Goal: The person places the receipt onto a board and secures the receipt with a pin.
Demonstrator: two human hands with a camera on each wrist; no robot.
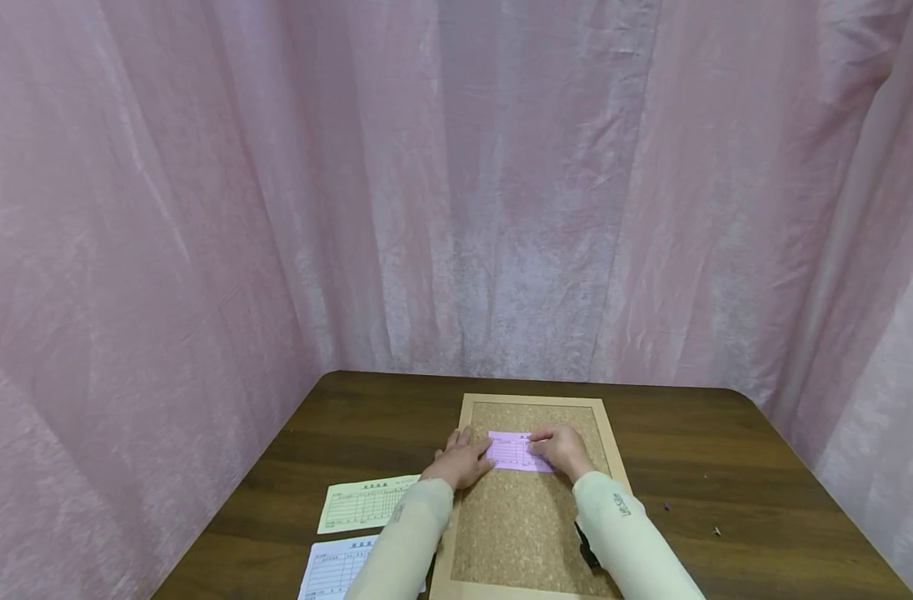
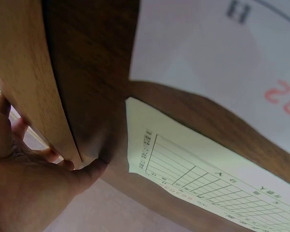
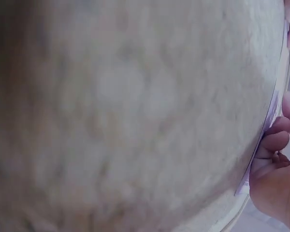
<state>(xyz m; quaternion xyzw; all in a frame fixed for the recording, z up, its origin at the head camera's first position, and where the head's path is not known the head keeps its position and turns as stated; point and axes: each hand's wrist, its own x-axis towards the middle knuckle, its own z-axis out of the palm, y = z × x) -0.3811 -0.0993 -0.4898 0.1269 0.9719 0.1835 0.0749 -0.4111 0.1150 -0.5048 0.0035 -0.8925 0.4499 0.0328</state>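
Note:
A pink-purple printed slip (image 1: 509,452) lies on the upper part of a wood-framed cork board (image 1: 527,529). My left hand (image 1: 462,462) rests on the board's left side, fingers spread, with fingertips at the slip's left edge. In the left wrist view one finger reaches past the wooden frame (image 2: 34,72). On the slip's right part, my right hand (image 1: 565,450) has its thumb and fingertips drawn together. The right wrist view shows these fingers (image 3: 275,140) curled close against the slip; anything between their tips is hidden.
Left of the board lie a pale green printed slip (image 1: 366,504) and a pale blue-white one (image 1: 332,571), partly under my left sleeve. Right of the board, a small purple object (image 1: 667,506) and a small light-coloured one (image 1: 717,531) lie on the brown table (image 1: 771,467). Pink curtains surround it.

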